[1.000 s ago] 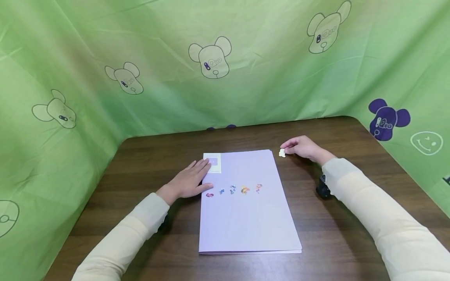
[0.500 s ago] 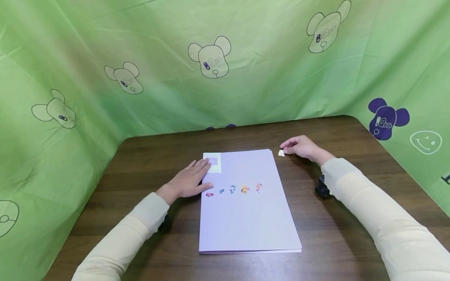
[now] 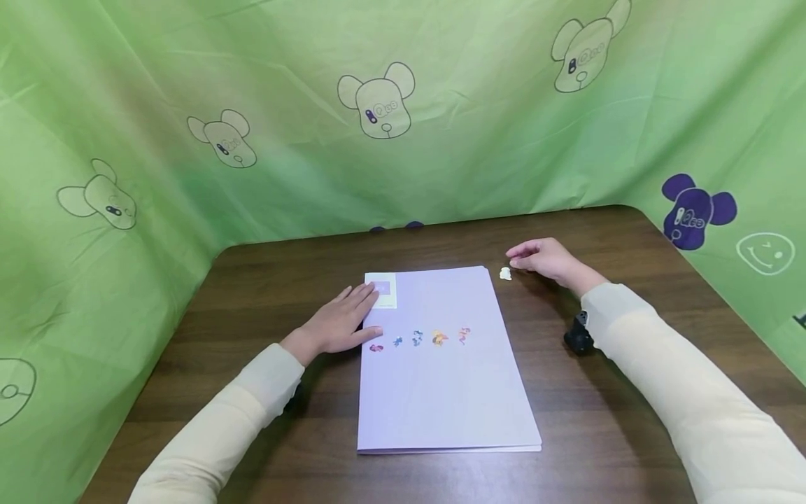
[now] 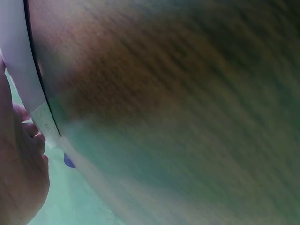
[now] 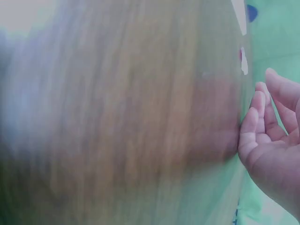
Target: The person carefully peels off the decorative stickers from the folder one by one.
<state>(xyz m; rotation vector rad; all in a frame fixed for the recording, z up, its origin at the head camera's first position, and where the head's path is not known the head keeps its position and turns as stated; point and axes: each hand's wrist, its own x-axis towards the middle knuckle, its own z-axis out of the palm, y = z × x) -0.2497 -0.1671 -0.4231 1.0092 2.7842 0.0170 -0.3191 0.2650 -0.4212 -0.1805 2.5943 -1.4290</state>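
My left hand (image 3: 340, 325) rests with straight fingers on the left edge of a lilac sheet-like folder (image 3: 441, 406). Its fingertips touch a white label (image 3: 389, 299) in the far left corner. A row of several small coloured stickers (image 3: 439, 338) runs across the folder near the thumb. To the right of the folder, a small white cut-out piece (image 3: 506, 274) lies on the wood. Just beyond it hovers my right hand (image 3: 548, 260), fingers loosely bent and holding nothing. In the right wrist view the white piece (image 5: 244, 62) is apart from the fingertips and shows a pinkish edge.
The brown wooden table (image 3: 264, 399) extends on all sides of the folder. A green cloth (image 3: 302, 161) with cartoon heads hangs behind and beside it. A black wrist device (image 3: 578, 334) sits under my right cuff.
Earlier my right fingers pinched the white piece at its upper edge. Now they have let go and drawn back slightly to the right. The left hand has not moved.
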